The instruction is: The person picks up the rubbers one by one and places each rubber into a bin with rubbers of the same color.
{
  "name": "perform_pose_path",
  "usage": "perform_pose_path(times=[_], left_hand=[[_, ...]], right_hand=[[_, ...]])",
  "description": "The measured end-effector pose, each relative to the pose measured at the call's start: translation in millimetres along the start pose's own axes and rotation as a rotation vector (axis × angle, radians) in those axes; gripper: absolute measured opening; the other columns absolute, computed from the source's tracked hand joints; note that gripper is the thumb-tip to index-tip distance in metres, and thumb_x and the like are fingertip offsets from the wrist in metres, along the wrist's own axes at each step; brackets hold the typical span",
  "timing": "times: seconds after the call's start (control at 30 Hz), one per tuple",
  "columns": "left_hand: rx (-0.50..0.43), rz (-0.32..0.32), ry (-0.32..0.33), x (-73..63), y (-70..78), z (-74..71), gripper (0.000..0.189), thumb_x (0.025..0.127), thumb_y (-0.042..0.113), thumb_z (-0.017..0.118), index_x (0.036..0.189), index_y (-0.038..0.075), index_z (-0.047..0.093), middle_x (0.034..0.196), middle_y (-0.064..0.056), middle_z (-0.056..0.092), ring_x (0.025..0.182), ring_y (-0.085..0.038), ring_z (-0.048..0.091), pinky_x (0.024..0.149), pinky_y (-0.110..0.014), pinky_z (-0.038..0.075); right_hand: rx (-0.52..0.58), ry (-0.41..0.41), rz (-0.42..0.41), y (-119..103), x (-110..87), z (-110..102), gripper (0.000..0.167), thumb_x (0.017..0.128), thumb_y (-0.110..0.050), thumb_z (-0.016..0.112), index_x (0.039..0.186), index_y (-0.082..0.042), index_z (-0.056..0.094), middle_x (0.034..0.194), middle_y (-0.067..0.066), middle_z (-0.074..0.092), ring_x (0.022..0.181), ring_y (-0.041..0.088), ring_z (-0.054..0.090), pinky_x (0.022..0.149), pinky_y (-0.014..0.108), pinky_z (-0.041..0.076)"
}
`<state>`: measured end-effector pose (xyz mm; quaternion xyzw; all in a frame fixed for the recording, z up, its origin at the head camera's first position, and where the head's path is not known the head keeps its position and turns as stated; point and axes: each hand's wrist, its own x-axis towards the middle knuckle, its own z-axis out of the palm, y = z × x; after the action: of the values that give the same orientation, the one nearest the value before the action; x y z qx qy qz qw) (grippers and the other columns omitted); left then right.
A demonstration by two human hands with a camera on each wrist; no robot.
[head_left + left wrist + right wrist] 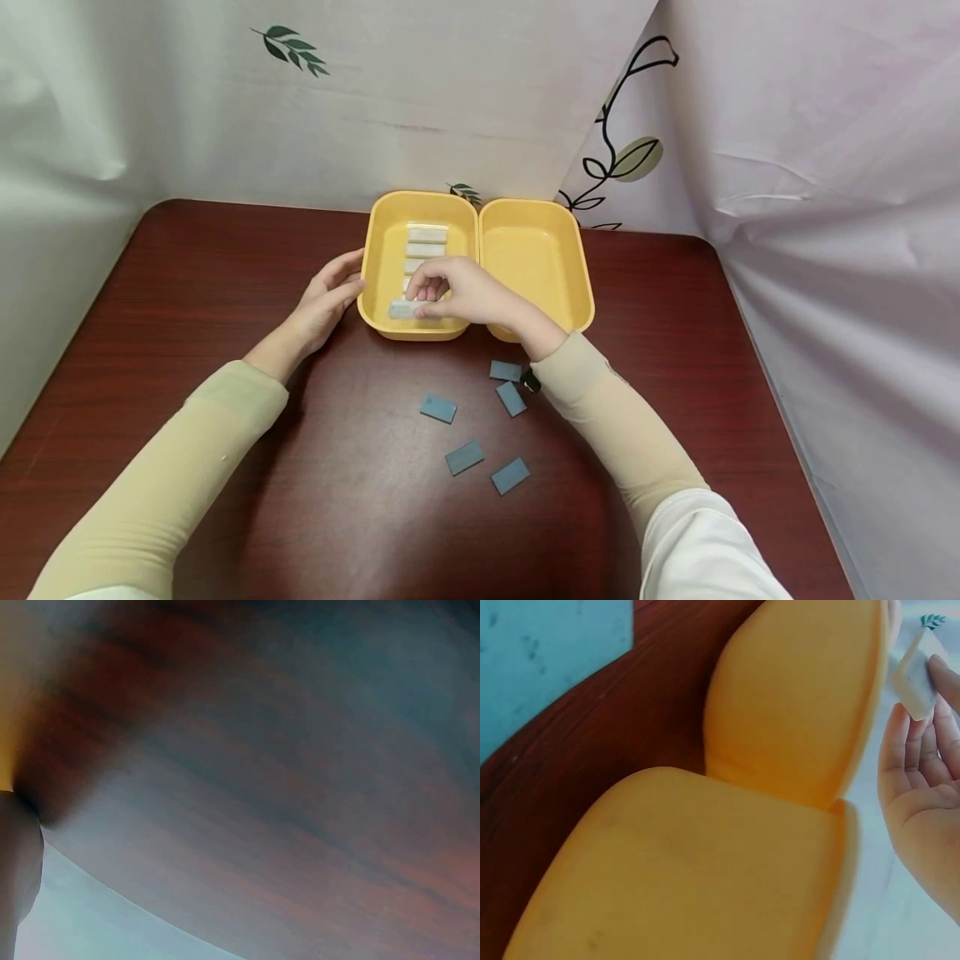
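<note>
Head view: over the left yellow tray (383, 250), the right hand (467, 290) pinches a whitish tile (403, 309); the left hand (324, 302), fingers relaxed, touches the tray's side. Left wrist: mostly blurred table (247, 795). Right wrist alone reveals the tile's pale edge.

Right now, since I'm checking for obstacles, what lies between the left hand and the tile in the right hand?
The left yellow tray: its side wall and a bare strip of floor, in the head view.
</note>
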<state>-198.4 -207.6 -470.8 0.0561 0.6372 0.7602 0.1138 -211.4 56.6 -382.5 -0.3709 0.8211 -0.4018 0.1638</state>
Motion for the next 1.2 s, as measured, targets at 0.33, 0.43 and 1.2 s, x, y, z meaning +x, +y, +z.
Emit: perform_pose_path(times=[0.33, 0.43, 1.2], left_hand=[[-0.014, 0.004, 0.004, 0.2, 0.3, 1.2, 0.060, 0.109, 0.004, 0.049, 0.166, 0.002, 0.029, 0.158, -0.008, 0.042, 0.131, -0.009, 0.050, 0.105, -0.013, 0.046], [-0.008, 0.004, 0.003, 0.4, -0.3, 0.9, 0.060, 0.109, 0.004, 0.049, 0.166, 0.002, 0.029, 0.157, -0.007, 0.043, 0.131, -0.009, 0.051, 0.105, -0.013, 0.046], [-0.009, 0.003, 0.008, -2.1, 2.4, 2.1, 0.059, 0.109, 0.003, 0.047, 0.165, 0.001, 0.030, 0.155, -0.004, 0.044, 0.131, -0.009, 0.050, 0.107, -0.014, 0.044]], right_hand=[[-0.068, -0.014, 0.046, 15, 5.9, 1, 0.010, 0.092, -0.002, 0.080, 0.100, -0.002, 0.075, 0.091, 0.006, 0.068, 0.087, 0.014, 0.062, 0.083, 0.021, 0.055], [-0.123, -0.031, 0.054, 21, 7.5, 2, 0.009, 0.093, -0.004, 0.080, 0.100, -0.004, 0.075, 0.092, 0.005, 0.069, 0.087, 0.014, 0.063, 0.081, 0.021, 0.054], [-0.302, -0.129, 0.096, 24, 20.3, 9, 0.007, 0.093, -0.007, 0.081, 0.098, -0.007, 0.075, 0.094, 0.004, 0.070, 0.088, 0.014, 0.064, 0.082, 0.023, 0.052]])
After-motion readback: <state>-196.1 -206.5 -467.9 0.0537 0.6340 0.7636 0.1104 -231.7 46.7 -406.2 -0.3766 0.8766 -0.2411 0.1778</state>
